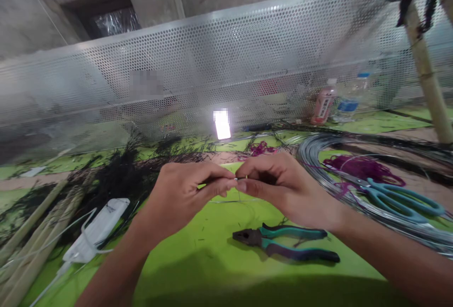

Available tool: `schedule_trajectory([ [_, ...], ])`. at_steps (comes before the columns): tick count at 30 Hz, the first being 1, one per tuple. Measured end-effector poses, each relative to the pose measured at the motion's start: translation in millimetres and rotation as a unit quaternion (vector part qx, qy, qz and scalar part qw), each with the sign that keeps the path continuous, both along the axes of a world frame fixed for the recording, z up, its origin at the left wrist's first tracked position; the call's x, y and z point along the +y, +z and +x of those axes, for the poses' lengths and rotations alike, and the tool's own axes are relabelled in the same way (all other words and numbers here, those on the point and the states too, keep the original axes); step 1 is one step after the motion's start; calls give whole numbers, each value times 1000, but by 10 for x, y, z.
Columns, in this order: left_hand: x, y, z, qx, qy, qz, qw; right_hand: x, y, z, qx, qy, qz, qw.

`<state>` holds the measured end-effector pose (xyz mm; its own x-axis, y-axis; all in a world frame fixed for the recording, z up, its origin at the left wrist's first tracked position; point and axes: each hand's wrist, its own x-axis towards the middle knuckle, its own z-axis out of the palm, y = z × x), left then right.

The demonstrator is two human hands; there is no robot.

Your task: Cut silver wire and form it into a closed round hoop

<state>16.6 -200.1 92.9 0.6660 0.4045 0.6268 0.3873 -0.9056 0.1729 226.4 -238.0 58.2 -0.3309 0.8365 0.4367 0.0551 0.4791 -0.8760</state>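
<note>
My left hand and my right hand meet over the green work surface, thumbs and index fingers pinched tip to tip. Between the fingertips is a small bit of thin wire; a fine length of this wire shows just below the fingers. Its exact shape is hard to make out. Combination pliers with black and teal handles lie closest to my right hand, beneath it, and neither hand touches them.
Right: a coil of grey wire, purple yarn and blue-handled scissors. Left: a white power strip, bamboo poles and black fibres. Behind stand a lit phone screen, two bottles and a perforated metal panel.
</note>
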Motion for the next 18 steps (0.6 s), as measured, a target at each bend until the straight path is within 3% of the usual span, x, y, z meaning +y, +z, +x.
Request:
schedule_trajectory([
  [3, -78, 35, 24, -35, 6, -236, 971, 6, -1, -25, -6, 15, -5, 1000],
  [5, -90, 16, 26, -44, 7, -284, 958, 17, 2, -32, -1, 24, -13, 1000],
  [7, -59, -31, 21, -94, 14, -204, 974, 26, 9, -22, 10, 25, -21, 999],
  [9, 3, -81, 14, -159, -15, -14, 987, 26, 20, 3, 18, 22, -30, 999],
  [11, 69, -106, 7, -151, -79, 183, 968, 18, 30, 33, 19, 18, -37, 999],
  [12, 95, -105, 2, -116, -104, 247, 956, 11, 34, 46, 19, 16, -38, 999],
  [14, 122, -82, -11, -48, -114, 302, 945, 1, 37, 62, 20, 14, -35, 999],
  [18, 107, -21, -46, 33, -68, 353, 933, 11, 16, 57, 29, 20, -19, 999],
])
